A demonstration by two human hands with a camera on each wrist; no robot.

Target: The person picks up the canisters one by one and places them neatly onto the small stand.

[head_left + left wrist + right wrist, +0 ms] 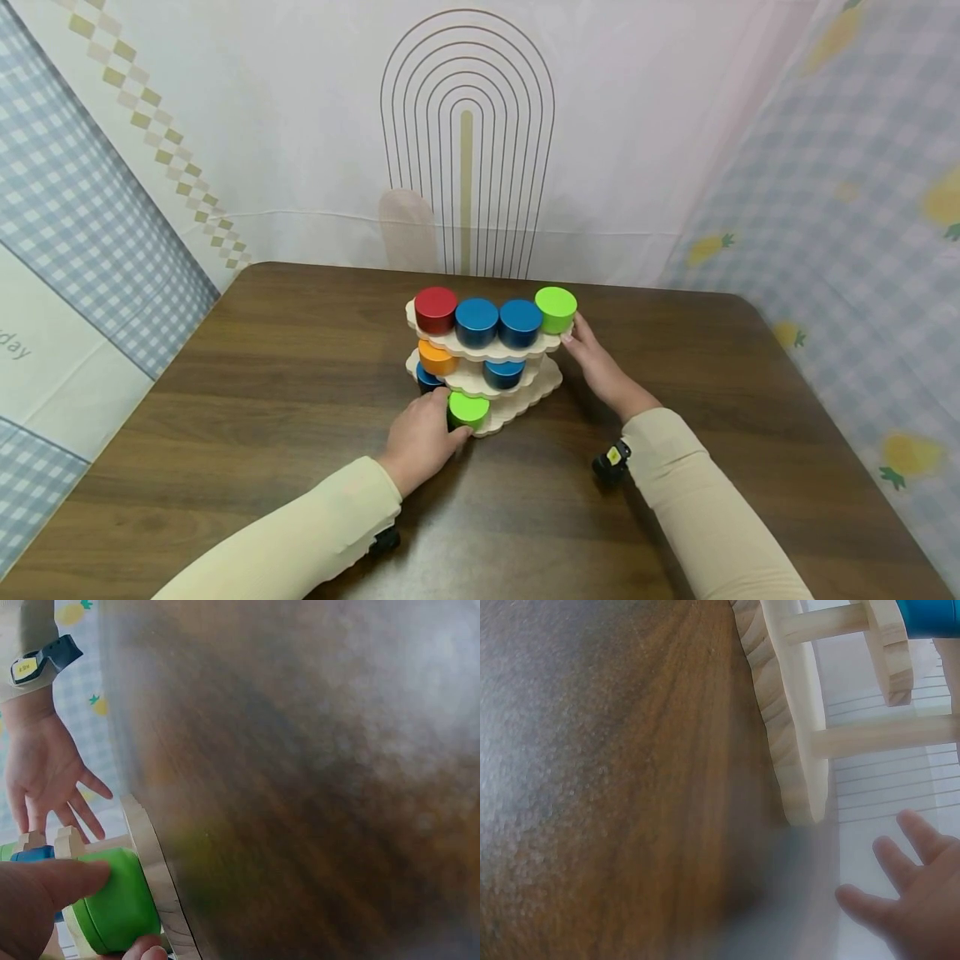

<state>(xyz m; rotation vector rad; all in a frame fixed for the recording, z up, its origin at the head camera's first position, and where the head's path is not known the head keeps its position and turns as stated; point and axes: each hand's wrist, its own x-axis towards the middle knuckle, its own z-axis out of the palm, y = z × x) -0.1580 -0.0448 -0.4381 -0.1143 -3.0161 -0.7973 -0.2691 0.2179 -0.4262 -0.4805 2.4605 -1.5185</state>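
Observation:
A pale wooden stand with three scalloped tiers is on the table, bearing coloured cylinders. My left hand pinches a lime-green cylinder at the lowest tier; thumb and fingertips lie around it in the left wrist view. By the top tier's right end is my right hand, beside another lime-green cylinder. Its fingers look straight and spread in both wrist views; whether they touch the stand I cannot tell. The top row also has a red cylinder and two blue cylinders.
On the middle tier are an orange cylinder and a blue cylinder. A dark blue cylinder shows partly behind my left hand. The brown wooden table meets a patterned cloth at the back.

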